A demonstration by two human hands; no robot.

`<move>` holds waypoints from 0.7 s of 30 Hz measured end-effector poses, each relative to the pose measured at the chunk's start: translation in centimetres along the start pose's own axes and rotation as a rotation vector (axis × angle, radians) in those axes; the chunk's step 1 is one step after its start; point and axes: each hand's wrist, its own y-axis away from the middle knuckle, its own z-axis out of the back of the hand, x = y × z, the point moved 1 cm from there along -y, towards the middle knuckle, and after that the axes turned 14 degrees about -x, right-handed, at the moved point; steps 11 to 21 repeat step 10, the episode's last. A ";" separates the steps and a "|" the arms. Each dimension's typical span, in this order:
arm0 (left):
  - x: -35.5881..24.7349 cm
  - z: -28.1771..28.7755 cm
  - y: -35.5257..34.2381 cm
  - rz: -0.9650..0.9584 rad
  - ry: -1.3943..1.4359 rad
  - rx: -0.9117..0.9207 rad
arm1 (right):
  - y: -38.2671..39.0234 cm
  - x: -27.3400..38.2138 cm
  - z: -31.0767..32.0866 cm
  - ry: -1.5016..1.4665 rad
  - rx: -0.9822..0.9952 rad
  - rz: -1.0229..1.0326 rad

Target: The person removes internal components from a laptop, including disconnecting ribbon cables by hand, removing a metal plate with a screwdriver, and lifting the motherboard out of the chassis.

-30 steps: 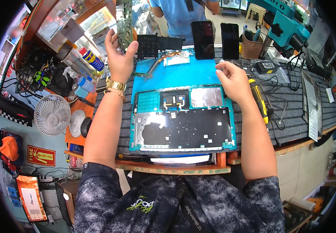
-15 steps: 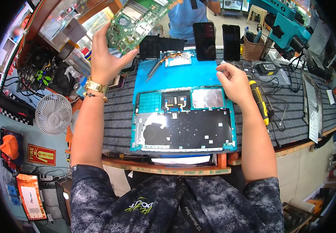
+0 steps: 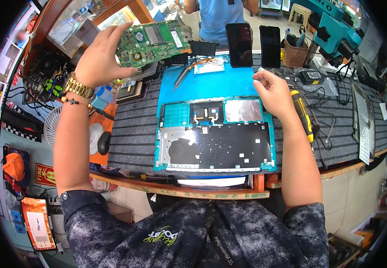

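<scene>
My left hand (image 3: 102, 56), with a gold watch on its wrist, grips a green laptop motherboard (image 3: 164, 50) by its left edge, raised above the far side of the bench. The board is tilted, its chips and metal shield facing up. My right hand (image 3: 274, 96) is curled, thumb and fingertips drawn together, beside the far right corner of the opened teal laptop casing (image 3: 273, 154). Whatever its fingers hold, if anything, is too small to tell. Behind the casing, a copper heat pipe (image 3: 182, 78) lies on a blue mat (image 3: 211, 87). A black laptop battery (image 3: 202, 48) shows partly behind the motherboard.
Two dark phones (image 3: 239, 44) (image 3: 270, 47) stand at the back. A yellow-and-black screwdriver (image 3: 302, 115) lies by my right forearm, near cables and a wicker cup (image 3: 294, 54). A black mouse (image 3: 104, 143) and white fan (image 3: 52, 127) are at left. Another person (image 3: 220, 20) is across the bench.
My left hand has moved left, lowering the motherboard and turning it flatter. More of the battery is covered now. The right hand stays nearly in place.
</scene>
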 end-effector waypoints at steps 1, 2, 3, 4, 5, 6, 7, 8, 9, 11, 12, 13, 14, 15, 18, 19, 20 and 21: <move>0.0 0.1 -0.3 -0.028 -0.032 0.028 | 0.0 0.0 0.0 0.003 0.002 0.000; 0.0 0.0 -0.6 -0.056 -0.063 0.057 | -0.1 0.0 0.1 0.008 0.004 -0.002; 0.0 0.0 -0.9 -0.081 -0.102 0.091 | 0.0 0.1 0.1 0.009 0.004 0.000; 0.1 0.0 -1.1 -0.111 -0.125 0.116 | 0.0 0.1 0.1 0.012 0.005 0.001; 0.1 -0.1 -1.3 -0.138 -0.155 0.146 | 0.0 0.1 0.1 0.016 0.005 0.002; 0.1 -0.2 -1.4 -0.185 -0.186 0.161 | 0.0 0.2 0.2 0.017 0.005 0.000; 0.2 -0.3 -1.6 -0.213 -0.228 0.175 | 0.0 0.2 0.2 0.018 0.005 -0.003; 0.3 -0.5 -1.8 -0.262 -0.271 0.173 | 0.0 0.1 0.2 0.009 0.004 0.005; 0.4 -0.6 -1.9 -0.304 -0.349 0.198 | 0.0 0.1 0.1 0.018 0.004 0.006; 0.5 -0.8 -1.9 -0.346 -0.382 0.195 | -0.1 0.0 0.1 0.018 0.005 0.018; 0.5 -0.8 -1.9 -0.346 -0.382 0.195 | -0.1 0.0 0.1 0.018 0.005 0.018; 0.5 -0.8 -1.9 -0.346 -0.382 0.195 | -0.1 0.0 0.1 0.018 0.005 0.018; 0.5 -0.8 -1.9 -0.346 -0.382 0.195 | -0.1 0.0 0.1 0.018 0.005 0.018; 0.5 -0.8 -1.9 -0.346 -0.382 0.195 | -0.1 0.0 0.1 0.018 0.005 0.018; 0.5 -0.8 -1.9 -0.346 -0.382 0.195 | -0.1 0.0 0.1 0.018 0.005 0.018; 0.5 -0.8 -1.9 -0.346 -0.382 0.195 | -0.1 0.0 0.1 0.018 0.005 0.018; 0.5 -0.8 -1.9 -0.346 -0.382 0.195 | -0.1 0.0 0.1 0.018 0.005 0.018; 0.5 -0.8 -1.9 -0.346 -0.382 0.195 | -0.1 0.0 0.1 0.018 0.005 0.018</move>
